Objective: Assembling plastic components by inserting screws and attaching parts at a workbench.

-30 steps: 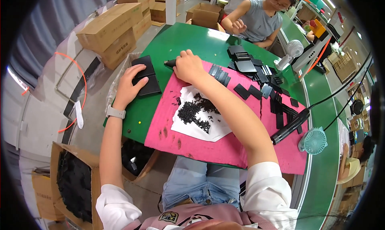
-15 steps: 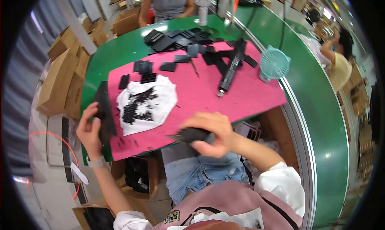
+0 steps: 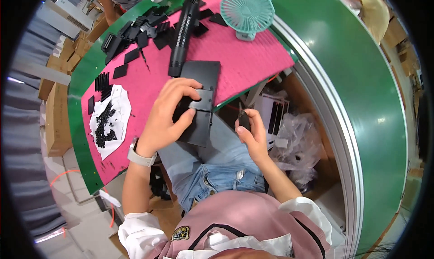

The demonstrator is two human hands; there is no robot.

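Note:
My left hand (image 3: 169, 116) grips a flat black rectangular panel (image 3: 199, 103) that juts over the near edge of the pink mat (image 3: 244, 56), fingers over its middle. My right hand (image 3: 253, 132) hangs below the table edge above my lap, shut on a small black part (image 3: 244, 120). A long black cylindrical tool (image 3: 181, 35) lies on the mat just beyond the panel.
A white sheet with a heap of small black pieces (image 3: 106, 121) lies on the mat's left. Several black flat parts (image 3: 135, 35) are spread at the far side. A teal desk fan (image 3: 247, 10) stands on the mat. Cardboard boxes (image 3: 56, 119) sit left; plastic bags (image 3: 298, 146) right. The green table (image 3: 352, 78) curves around.
The view has swung. My left hand moved from the table's left edge to the black panel at the near edge. My right hand dropped off the mat to my lap, holding a small part.

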